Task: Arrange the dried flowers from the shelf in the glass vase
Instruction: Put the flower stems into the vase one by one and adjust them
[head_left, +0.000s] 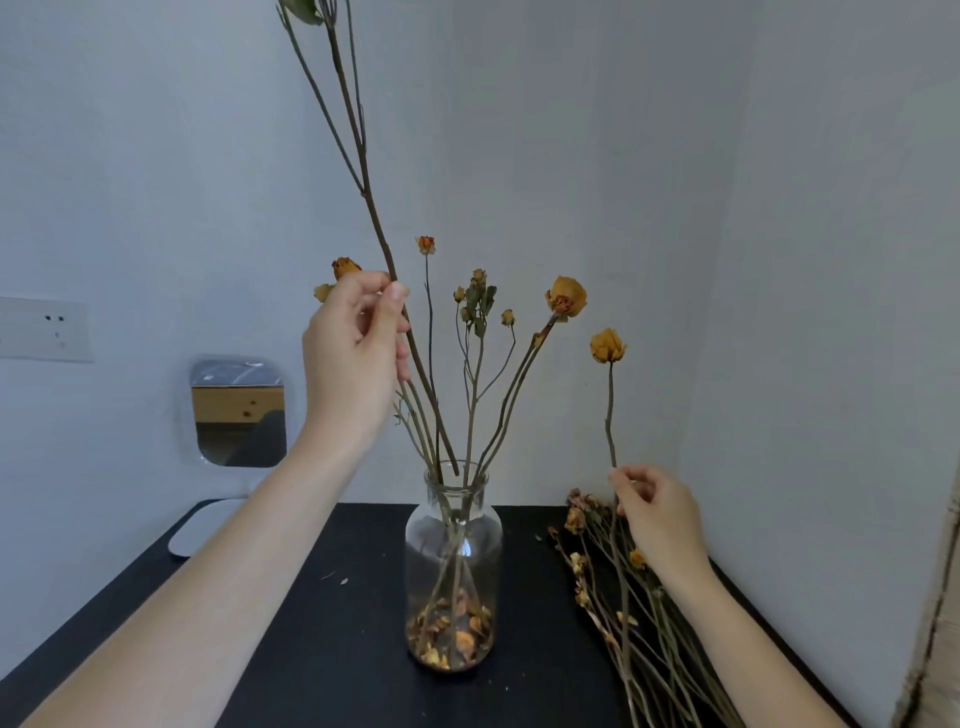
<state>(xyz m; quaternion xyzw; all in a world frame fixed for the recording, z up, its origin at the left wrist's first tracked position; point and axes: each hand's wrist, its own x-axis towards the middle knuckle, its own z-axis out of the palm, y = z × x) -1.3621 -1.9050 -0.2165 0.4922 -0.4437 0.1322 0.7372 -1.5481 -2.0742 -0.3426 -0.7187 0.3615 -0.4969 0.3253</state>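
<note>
A clear glass vase (453, 545) stands on the black table (332, 649), with several dried yellow flowers (566, 297) in it and loose petals at its bottom. My left hand (358, 358) pinches a long branching stem (363, 176) whose lower end sits at the vase's mouth; its top runs out of view. To the right, my right hand (657, 512) holds a single dried rose stem (609, 410) upright, its yellow head (607, 346) well above the hand. Under that hand lies a pile of dried flowers (613, 587).
White walls close in behind and to the right. A small mirror (239, 413) leans on the back wall at left, with a white flat object (200, 527) lying below it. A wall socket (44, 328) is at far left.
</note>
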